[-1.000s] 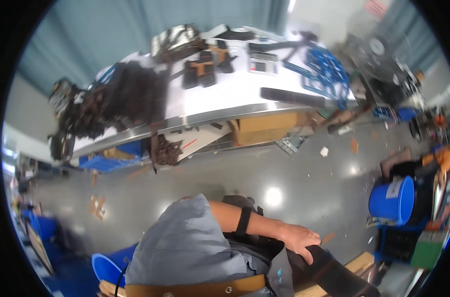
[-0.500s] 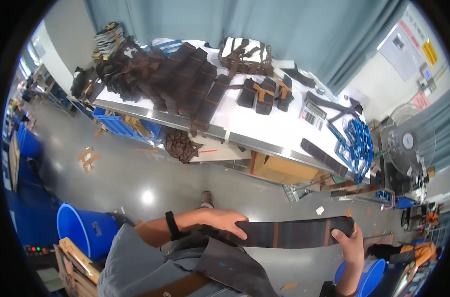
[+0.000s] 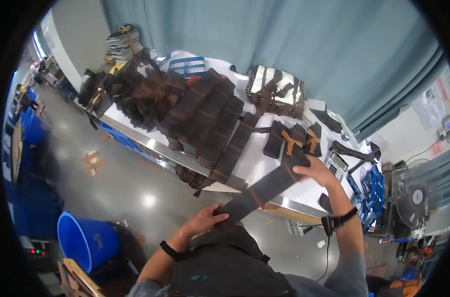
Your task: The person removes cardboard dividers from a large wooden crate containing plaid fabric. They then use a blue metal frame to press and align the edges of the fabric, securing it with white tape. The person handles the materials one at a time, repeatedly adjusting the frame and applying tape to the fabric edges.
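A long dark fabric strip (image 3: 258, 192) with thin reddish-brown cross stripes is stretched between my two hands, slanting up to the right over the table's front edge. My left hand (image 3: 203, 221) grips its lower end, thumb on top. At the upper end my right hand (image 3: 318, 171) pinches it, with the fingers partly hidden beneath. Close by on the left lies a row of similar striped strips (image 3: 205, 111), overlapping on the white table (image 3: 257, 171). Beyond my right hand are small dark bundles (image 3: 293, 140), tied with tan bands.
Heaped dark cloth (image 3: 141, 94) covers the table's left part. A white-and-dark stack (image 3: 277, 91) stands at the back. Right of my right hand are a calculator (image 3: 337, 164) and blue frames (image 3: 371, 195). A blue bin (image 3: 86, 242) stands on the floor at lower left.
Both hands have carried the strip forward to the table edge. It was level near my body and now slants up to the right. The table appears nearer.
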Tool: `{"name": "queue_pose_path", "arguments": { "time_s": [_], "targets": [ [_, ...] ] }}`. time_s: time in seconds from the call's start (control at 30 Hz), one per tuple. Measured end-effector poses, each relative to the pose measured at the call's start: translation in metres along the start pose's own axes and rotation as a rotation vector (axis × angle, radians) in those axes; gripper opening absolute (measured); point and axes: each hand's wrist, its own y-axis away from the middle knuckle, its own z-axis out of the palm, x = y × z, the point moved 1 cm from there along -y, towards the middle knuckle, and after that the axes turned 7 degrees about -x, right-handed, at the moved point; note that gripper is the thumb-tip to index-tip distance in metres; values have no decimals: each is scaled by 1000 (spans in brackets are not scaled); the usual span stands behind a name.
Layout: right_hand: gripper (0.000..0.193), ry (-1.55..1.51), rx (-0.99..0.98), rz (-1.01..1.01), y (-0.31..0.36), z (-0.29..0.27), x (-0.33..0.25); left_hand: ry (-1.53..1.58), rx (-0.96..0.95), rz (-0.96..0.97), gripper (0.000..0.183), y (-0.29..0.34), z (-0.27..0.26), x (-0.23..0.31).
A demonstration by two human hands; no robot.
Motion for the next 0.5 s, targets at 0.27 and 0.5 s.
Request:
{"name": "queue_pose_path", "arguments": {
  "time_s": [0.27, 0.5],
  "targets": [
    [56, -40, -185, -6, -217, -16, -29, 311, 530, 159, 41, -66, -34, 0],
    [74, 49, -197, -6, -336, -15, -17, 354, 835, 122, 39, -120, -44, -27]
  ]
}}
